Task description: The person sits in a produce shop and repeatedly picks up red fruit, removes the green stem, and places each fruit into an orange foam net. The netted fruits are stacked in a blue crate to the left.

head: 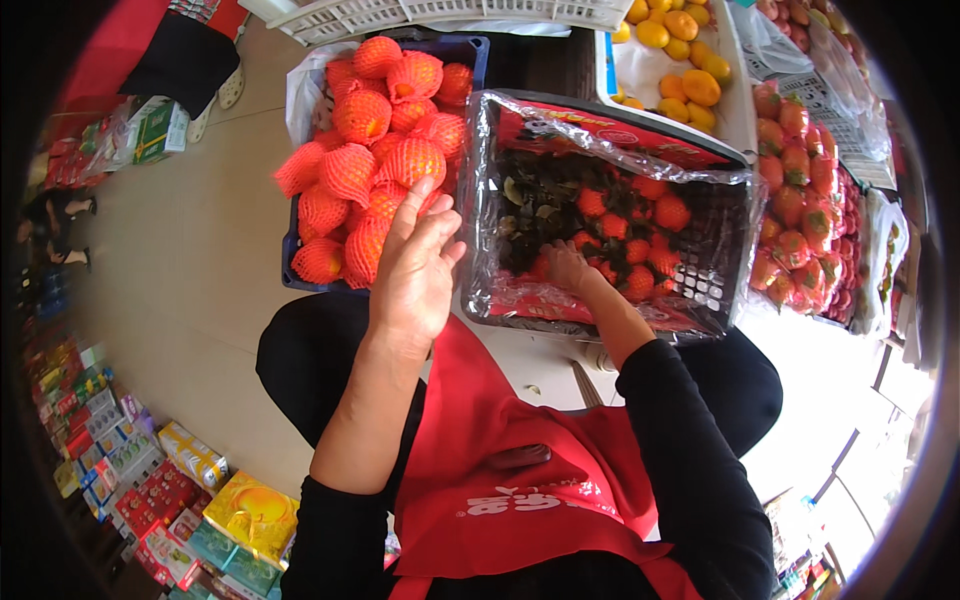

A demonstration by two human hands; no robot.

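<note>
My left hand point(424, 262) is raised palm up with its fingers apart, at the near right edge of a heap of oranges in red foam nets point(349, 176). These fill a dark blue crate point(480, 56). Beside it stands a black plastic crate point(600, 326) lined with clear film. My right hand point(568, 264) reaches down into this crate, among orange fruits in red nets point(637, 251) and dark green leaves point(525, 202). Its fingertips are partly hidden, so whether they grip a fruit does not show.
A white tray of small oranges point(742, 90) stands beyond the black crate. Bagged fruits in red nets point(795, 202) lie to the right. A white slatted crate point(465, 11) is at the top. Boxed goods point(251, 514) stand lower left. Another person's legs point(187, 67) are upper left.
</note>
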